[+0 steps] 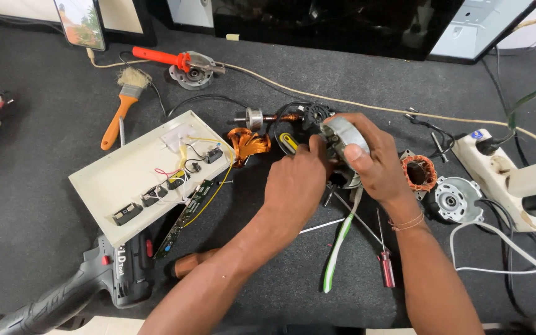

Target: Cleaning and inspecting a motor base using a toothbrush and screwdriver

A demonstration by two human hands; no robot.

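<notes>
We are gripping the round motor housing [344, 138] firmly in our right hand [373, 162], while our left hand [298, 180], fingers closed, is working at its edge; steadying it matters.

i see both hands at the frame centre: my left hand [296, 180] just left of my right hand [367, 158], the motor housing [342, 139] between them. left of them lies the panel [125, 177], the drill [94, 279] below it at lower left. the brush [125, 102] lies in the upper left. the power strip [504, 177] sits at the right edge, the screwdriver [384, 260] below the hands.
</notes>
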